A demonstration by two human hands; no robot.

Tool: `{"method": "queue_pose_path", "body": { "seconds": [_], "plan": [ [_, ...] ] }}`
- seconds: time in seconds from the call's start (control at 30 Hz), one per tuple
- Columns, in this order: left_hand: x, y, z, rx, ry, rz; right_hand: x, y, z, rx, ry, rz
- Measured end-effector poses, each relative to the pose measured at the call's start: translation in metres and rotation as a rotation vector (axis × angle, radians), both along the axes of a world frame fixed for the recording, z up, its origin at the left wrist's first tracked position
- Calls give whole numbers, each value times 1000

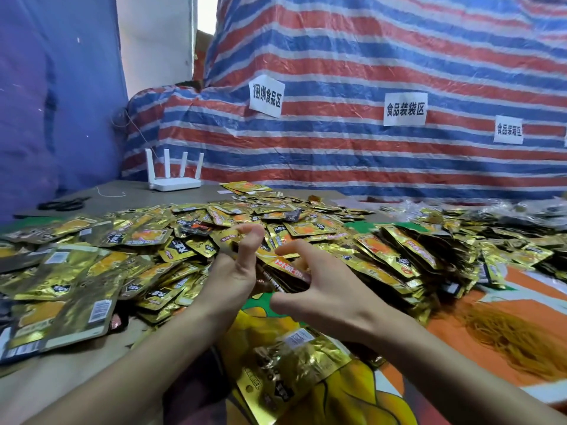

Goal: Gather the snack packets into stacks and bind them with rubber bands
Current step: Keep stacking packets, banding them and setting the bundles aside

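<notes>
A small stack of gold snack packets [283, 271] sits between my two hands, above the table's middle. My left hand [236, 265] grips its left side, fingers curled over the top. My right hand [313, 286] holds the right side, thumb and fingers curved round it. Whether a rubber band is on the stack cannot be told. A wide heap of loose gold packets [147, 240] covers the table behind and to the left. A pile of orange rubber bands [509, 338] lies at the right.
Stacked packets [408, 256] lean in a row right of my hands. A large gold bag [294, 363] lies under my forearms. A white router [173, 176] and black scissors [64, 204] sit at the back left. A striped tarp [368, 72] with paper labels rises behind.
</notes>
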State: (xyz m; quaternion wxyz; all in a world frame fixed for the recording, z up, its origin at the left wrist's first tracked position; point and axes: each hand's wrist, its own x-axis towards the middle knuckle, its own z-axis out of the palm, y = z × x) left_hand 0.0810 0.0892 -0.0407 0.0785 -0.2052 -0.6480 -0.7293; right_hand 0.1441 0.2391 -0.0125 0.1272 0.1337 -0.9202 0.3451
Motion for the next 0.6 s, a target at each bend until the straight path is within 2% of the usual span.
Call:
{"method": "queue_pose_path", "body": {
  "seconds": [0.2,0.43,0.6],
  "plan": [
    [0,0,6,65,-278,-167,2,23,28,59,62,-121],
    [-6,-4,-7,-192,-268,-175,-10,94,47,315,68,-498],
    [-8,-5,-12,-262,-218,-138,-18,115,21,442,-69,-565]
  ]
}}
